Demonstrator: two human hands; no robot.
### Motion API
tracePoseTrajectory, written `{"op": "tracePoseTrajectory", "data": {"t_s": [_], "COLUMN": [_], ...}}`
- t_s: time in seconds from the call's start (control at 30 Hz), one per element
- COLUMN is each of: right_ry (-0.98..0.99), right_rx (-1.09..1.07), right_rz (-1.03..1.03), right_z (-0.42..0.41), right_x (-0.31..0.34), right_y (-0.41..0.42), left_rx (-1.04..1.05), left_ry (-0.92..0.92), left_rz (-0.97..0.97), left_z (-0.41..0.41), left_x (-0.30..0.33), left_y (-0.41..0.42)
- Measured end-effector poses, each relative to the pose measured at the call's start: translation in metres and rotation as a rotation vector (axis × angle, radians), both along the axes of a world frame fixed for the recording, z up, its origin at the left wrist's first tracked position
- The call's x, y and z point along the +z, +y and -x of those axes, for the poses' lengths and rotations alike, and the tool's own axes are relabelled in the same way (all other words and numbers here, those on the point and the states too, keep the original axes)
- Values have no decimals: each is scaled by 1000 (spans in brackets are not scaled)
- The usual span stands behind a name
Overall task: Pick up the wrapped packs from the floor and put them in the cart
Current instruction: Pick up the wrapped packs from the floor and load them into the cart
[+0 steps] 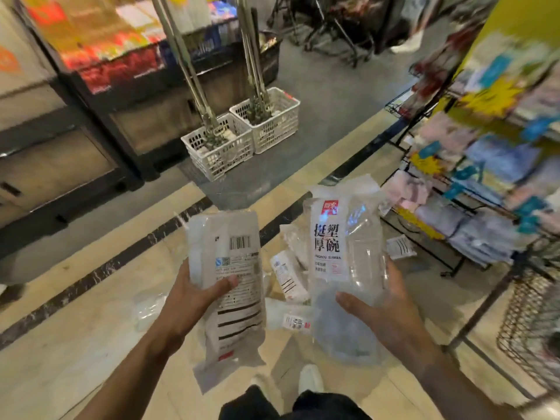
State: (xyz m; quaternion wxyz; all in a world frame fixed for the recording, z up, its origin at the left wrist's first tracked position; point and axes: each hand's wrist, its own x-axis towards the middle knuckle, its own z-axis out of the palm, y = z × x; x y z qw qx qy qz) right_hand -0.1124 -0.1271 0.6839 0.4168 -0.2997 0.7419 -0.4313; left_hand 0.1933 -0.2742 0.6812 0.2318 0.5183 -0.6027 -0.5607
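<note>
— Two packs up: left hand (194, 294) gripping barcode pack (231, 277), right hand (391, 307) gripping clear pack (342, 262).
— Fingers?
— Curled round both. More packs (288, 275) on floor (60, 359), twelve o'clock of shoes (310, 378).

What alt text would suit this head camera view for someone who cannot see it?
A person's left hand and right hand each hold a clear wrapped pack above more packs lying on a shop floor, with white baskets beyond.
</note>
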Motion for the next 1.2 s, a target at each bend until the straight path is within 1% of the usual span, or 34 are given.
{"op": "tracePoseTrajectory", "data": {"t_s": [0.13, 0.27, 0.33, 0.43, 0.57, 0.73, 0.8, 0.93, 1.07, 1.2], "right_ry": [-17, 36, 35, 71, 88, 129, 118, 98, 81, 110], "right_rx": [-120, -338, -447, -585, -774, -1022, -1111, -1227, -1279, -1250], "right_rz": [48, 85, 84, 97, 132, 130, 145, 180, 152, 114], "right_z": [5, -6, -10, -19, -28, -31, -28, -6, 39, 102], "right_x": [3, 19, 23, 26, 33, 39, 42, 38, 31, 29], "right_y": [32, 63, 84, 117, 169, 241, 267, 322, 380, 441], "left_rx": [-130, -310, -387, -509, -653, -819, -878, -972, -1008, -1035], "left_ry": [16, 9, 3, 5, 13, 39, 32, 39, 16, 37], "left_rz": [47, 39, 31, 74, 12, -4, 0, -10, -47, -55], "left_z": [28, 57, 81, 120, 184, 263, 294, 355, 419, 480], "left_x": [17, 28, 34, 40, 37, 41, 42, 40, 29, 23], "left_y": [-9, -23, -26, -23, -3, 56, 87, 149, 218, 286]}}
